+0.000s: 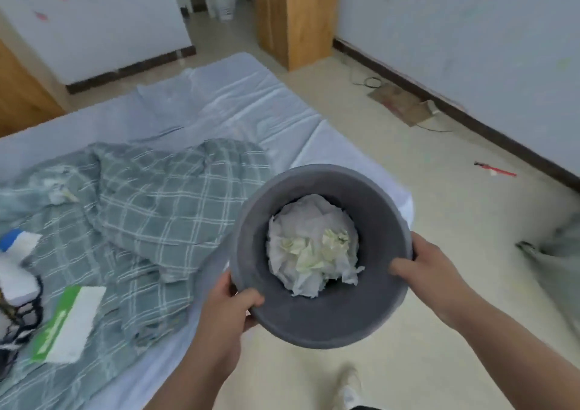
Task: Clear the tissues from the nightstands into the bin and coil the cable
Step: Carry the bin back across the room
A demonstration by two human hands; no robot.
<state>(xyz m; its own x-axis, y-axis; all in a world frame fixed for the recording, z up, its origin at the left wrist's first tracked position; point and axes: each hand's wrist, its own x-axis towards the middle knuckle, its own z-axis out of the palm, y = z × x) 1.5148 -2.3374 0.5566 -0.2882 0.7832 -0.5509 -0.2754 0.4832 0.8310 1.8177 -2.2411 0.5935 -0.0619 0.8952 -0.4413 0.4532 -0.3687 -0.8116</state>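
Two hands are holding one grey bin [314,325] above the floor, just beside one bed [238,95]. The left hand [232,306] is gripping its near-left rim and the right hand [430,268] its right rim. Crumpled tissues [310,249] are lying inside, white with two yellowish wads; their full count is unclear. One black cable [28,312] is lying tangled on one checked blanket [157,196], beside one green-and-white box [67,325].

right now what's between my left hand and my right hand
The grey bin: the left hand and right hand hold opposite sides of its rim, and crumpled tissues lie at its bottom. The head view shows it.
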